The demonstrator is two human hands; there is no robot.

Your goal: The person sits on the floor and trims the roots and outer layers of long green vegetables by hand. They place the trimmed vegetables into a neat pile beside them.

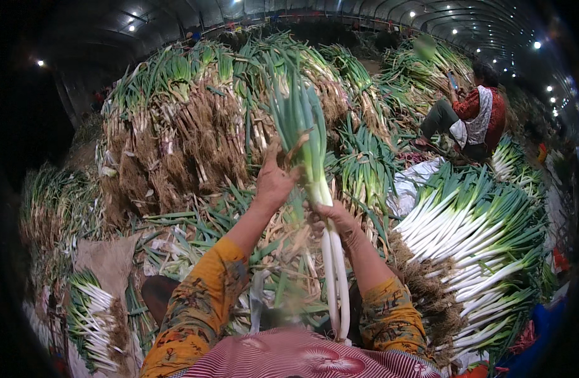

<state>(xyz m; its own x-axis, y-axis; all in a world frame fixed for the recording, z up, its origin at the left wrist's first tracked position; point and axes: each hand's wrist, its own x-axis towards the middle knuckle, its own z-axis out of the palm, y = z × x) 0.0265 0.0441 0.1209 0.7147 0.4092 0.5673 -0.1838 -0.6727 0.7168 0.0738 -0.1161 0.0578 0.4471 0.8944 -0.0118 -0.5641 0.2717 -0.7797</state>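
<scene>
Two long green onions (335, 264) with white stalks stand nearly upright before me, root ends down by my lap. My right hand (334, 219) is closed around their stalks, just below where the green starts. Beside the green leaves is my left hand (276, 182), thumb and forefinger near a dry brown leaf (299, 144); whether it pinches that leaf is unclear. Loose leaves and dry peelings (289, 236) lie beyond my lap. To the right spreads a large pile of white-stalked green onions (459, 236), roots facing me.
A tall heap of rooted, unpeeled green onions (176, 113) stands ahead. A smaller cleaned pile (98, 316) lies at lower left by a brown cloth (103, 260). At upper right a person (483, 113) sits near a white plastic sheet (412, 182).
</scene>
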